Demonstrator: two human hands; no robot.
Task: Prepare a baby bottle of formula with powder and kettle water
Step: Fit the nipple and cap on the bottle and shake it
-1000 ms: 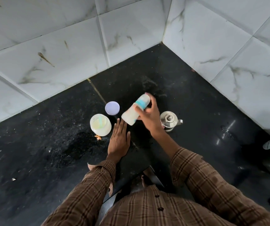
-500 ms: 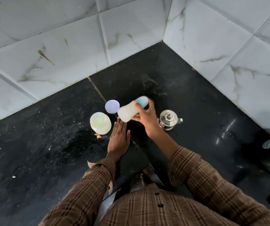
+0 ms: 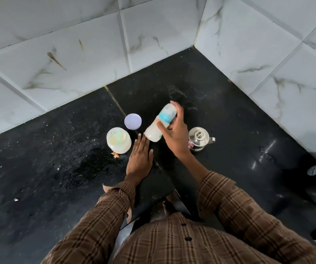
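Compared with half a second before, the bottle (image 3: 160, 124) had swung from lying almost level to a steeper slant, its capped end now pointing to the upper right of the frame and its base low beside our left hand; the other things sat where they had been.

At left of centre we saw a squat, round jar (image 3: 118, 140) standing open on the black counter (image 3: 44, 168), with pale cream powder inside and a faint green shape in it that we could not make out. Just above and right of it a round lilac lid (image 3: 133, 121) lay flat on the stone. Our left hand (image 3: 140, 157) rested palm down in the middle of the frame, fingers straight and together, holding nothing. Our right hand (image 3: 174, 133) gripped the bottle in the air, fingers and thumb curled round its upper body near the teal collar. The bottle was a translucent cylinder filled with milky white liquid, blurred at its edges. Right of that hand stood a small shiny steel kettle (image 3: 199, 139) with a knobbed lid and a short handle; its contents were hidden.

The counter was speckled black stone, dusted with pale flecks. Glossy white marble-veined tiles (image 3: 77, 44) filled the top of the frame.
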